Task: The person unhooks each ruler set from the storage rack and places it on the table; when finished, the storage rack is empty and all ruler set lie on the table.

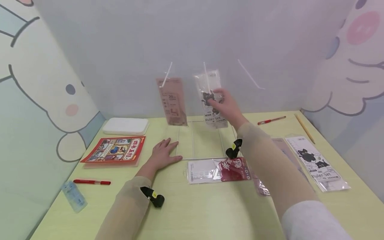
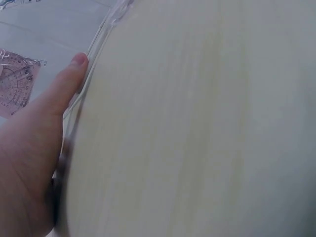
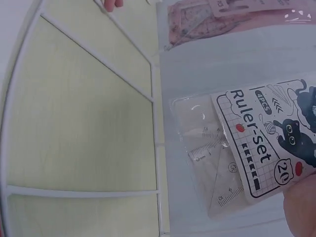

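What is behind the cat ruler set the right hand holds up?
Behind the hanging cat ruler set, gripped by the right hand, is the pale back wall. A white hook carries it. The wall patch right behind it is covered.

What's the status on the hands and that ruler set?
Left hand flat on table, steadying rack. Right hand holds ruler set at its hook. Pink pack hangs alongside.

On the bench (image 1: 192,213), a book (image 1: 115,150) lies left of the wire rack base (image 1: 201,140), a case (image 1: 126,126) behind it; two ruler packs (image 1: 172,100) hang at the back, another (image 1: 318,163) lies right
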Demonstrator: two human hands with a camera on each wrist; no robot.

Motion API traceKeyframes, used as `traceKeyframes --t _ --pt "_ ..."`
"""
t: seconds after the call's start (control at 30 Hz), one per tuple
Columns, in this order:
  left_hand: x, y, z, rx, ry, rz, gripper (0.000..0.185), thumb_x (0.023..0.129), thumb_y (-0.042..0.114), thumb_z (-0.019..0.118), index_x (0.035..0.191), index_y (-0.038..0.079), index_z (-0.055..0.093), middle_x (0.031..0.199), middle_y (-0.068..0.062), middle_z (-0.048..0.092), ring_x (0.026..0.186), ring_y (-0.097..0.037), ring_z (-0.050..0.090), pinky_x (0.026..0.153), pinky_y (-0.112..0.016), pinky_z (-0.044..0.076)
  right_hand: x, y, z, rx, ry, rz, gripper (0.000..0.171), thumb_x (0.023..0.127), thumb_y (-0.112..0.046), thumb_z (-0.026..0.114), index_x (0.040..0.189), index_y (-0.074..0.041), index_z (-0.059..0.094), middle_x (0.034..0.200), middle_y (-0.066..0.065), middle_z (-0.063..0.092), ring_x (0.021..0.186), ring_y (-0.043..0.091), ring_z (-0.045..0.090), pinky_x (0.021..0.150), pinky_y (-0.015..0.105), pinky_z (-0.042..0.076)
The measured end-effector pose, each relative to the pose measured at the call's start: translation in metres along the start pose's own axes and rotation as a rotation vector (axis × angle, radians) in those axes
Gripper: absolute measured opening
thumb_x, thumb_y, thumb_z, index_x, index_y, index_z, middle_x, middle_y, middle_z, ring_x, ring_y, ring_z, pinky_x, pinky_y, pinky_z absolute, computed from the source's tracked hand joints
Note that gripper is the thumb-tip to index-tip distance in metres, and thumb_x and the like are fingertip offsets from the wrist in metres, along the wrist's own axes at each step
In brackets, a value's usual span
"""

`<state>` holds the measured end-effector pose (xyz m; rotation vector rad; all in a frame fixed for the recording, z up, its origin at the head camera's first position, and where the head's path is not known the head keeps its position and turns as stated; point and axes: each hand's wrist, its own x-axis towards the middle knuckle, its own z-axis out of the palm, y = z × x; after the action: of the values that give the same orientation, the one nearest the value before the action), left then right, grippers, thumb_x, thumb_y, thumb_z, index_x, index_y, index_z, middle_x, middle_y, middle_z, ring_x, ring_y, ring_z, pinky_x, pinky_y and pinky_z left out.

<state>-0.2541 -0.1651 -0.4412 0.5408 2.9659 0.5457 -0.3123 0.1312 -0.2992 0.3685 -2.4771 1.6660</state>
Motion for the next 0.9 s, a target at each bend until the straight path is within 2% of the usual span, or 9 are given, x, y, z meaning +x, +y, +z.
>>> traceKeyframes --t 0.07,0.17,0.5,0.7,0.9 --pt "0.0 0.0 0.0 -0.001 0.002 0.001 0.08 0.08 0.065 0.057 0.145 0.021 0.039 0.153 -0.017 0.02 0.138 -0.04 0.013 0.108 -0.058 0.01 -0.001 0.004 0.002 -0.023 0.043 -0.011 0.057 0.085 -0.032 0.069 0.132 -0.014 0.042 0.111 0.009 0.054 0.09 0.025 0.059 0.075 0.04 0.051" --pt "-0.001 0.0 -0.001 -0.006 0.006 0.001 0.081 0.08 0.066 0.057 0.144 0.021 0.039 0.152 -0.017 0.021 0.138 -0.041 0.014 0.108 -0.058 0.01 -0.008 0.004 0.004 -0.048 0.075 -0.026 0.054 0.084 -0.027 0.07 0.129 -0.012 0.043 0.111 0.009 0.052 0.086 0.025 0.059 0.07 0.039 0.053" --pt "0.0 -0.002 -0.002 -0.004 0.004 -0.001 0.081 0.079 0.067 0.056 0.144 0.021 0.039 0.152 -0.018 0.021 0.138 -0.041 0.013 0.108 -0.058 0.01 -0.032 0.009 -0.002 -0.115 0.07 -0.091 0.05 0.085 -0.023 0.07 0.126 -0.015 0.043 0.109 0.011 0.052 0.078 0.028 0.061 0.06 0.039 0.054" --pt "-0.001 -0.003 -0.003 -0.011 0.01 0.002 0.081 0.08 0.066 0.057 0.144 0.02 0.039 0.152 -0.018 0.021 0.138 -0.042 0.013 0.107 -0.059 0.01 -0.049 0.01 -0.009 -0.209 0.087 -0.188 0.049 0.085 -0.021 0.07 0.128 -0.016 0.046 0.12 0.013 0.049 0.084 0.029 0.062 0.062 0.04 0.054" --pt "0.0 -0.003 -0.002 -0.013 0.006 -0.001 0.081 0.08 0.066 0.056 0.144 0.02 0.039 0.152 -0.017 0.021 0.138 -0.041 0.013 0.107 -0.059 0.01 -0.062 0.007 -0.016 -0.217 0.076 -0.236 0.055 0.085 -0.021 0.071 0.133 -0.017 0.044 0.124 0.017 0.046 0.082 0.031 0.063 0.058 0.039 0.055"
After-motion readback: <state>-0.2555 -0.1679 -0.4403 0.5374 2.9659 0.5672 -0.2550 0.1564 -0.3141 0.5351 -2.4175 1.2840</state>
